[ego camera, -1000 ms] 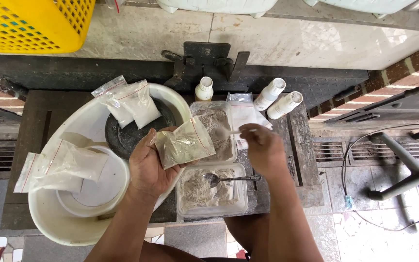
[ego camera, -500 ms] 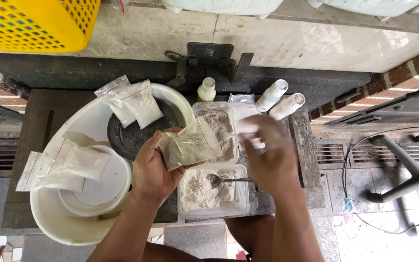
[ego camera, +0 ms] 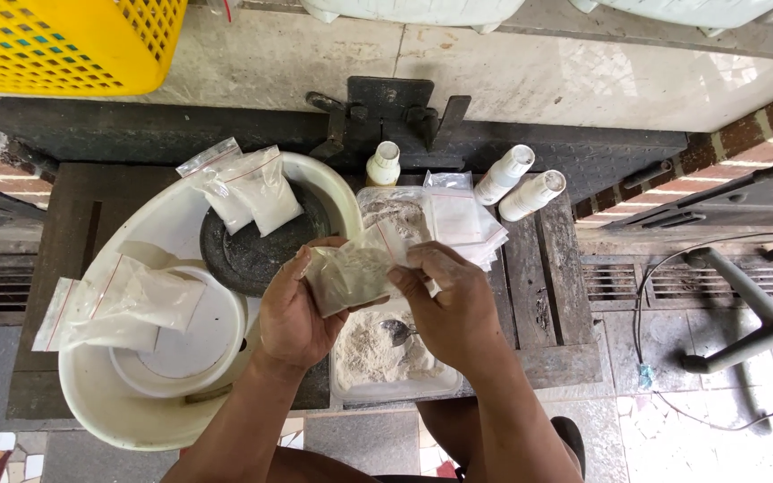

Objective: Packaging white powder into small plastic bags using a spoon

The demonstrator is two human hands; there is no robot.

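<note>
Both hands hold one small clear plastic bag [ego camera: 351, 275] above a clear tub [ego camera: 386, 380] of pale grey powder. The bag is partly filled with the same greyish powder, crumpled, with a thin red strip along its mouth. The left hand [ego camera: 295, 313] cups it from below and the left side, fingers curled around it. The right hand [ego camera: 445, 309] pinches the bag's top right edge between thumb and fingertips, near the red strip.

The tub sits at the near edge of a dark wooden bench [ego camera: 64, 233]; a spoon [ego camera: 397, 333] lies in the powder under the hands. Left of the tub, touching or just beside it, a large white basin [ego camera: 109, 420] fills the bench's left half and overhangs its near edge. In it are a dark round dish [ego camera: 252, 255], a smaller white bowl [ego camera: 185, 353] and filled bags of white powder [ego camera: 243, 192]. Empty bags [ego camera: 462, 219] lie just beyond the hands, and three white bottles [ego camera: 521, 183] stand at the far edge. To the right of the tub the bench has a bare strip of boards.
</note>
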